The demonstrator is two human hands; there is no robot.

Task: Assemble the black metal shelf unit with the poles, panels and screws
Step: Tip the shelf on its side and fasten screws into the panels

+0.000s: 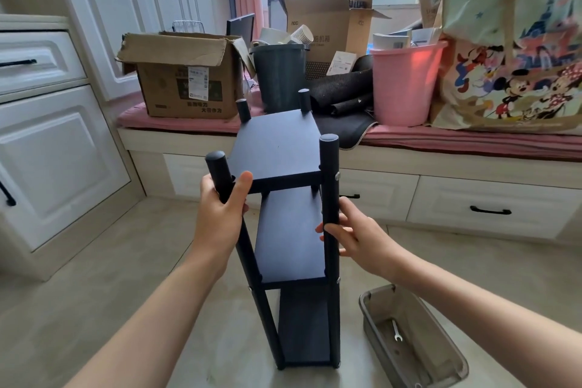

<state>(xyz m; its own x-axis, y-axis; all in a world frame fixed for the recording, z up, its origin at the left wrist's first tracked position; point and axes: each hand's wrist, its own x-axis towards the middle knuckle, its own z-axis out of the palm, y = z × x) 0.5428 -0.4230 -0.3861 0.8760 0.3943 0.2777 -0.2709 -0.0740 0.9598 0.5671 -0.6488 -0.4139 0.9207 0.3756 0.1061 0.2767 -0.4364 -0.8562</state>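
Note:
The black shelf unit [283,148] stands upright on the floor in the middle of the head view, with three panels fixed between four round poles. My left hand [220,208] grips the near left pole just under the top panel. My right hand [345,230] holds the near right pole [330,186] between the top and middle panels. Silver screw heads show on the right pole at the top panel [337,176] and at the middle panel. The two far poles stick up behind the top panel.
A grey plastic tray [447,353] lies on the floor at lower right with a small wrench [396,331] inside. Behind the shelf a window bench carries cardboard boxes [185,79], a dark bin [278,79], a pink bucket [406,85] and a printed bag. White cabinets line the left.

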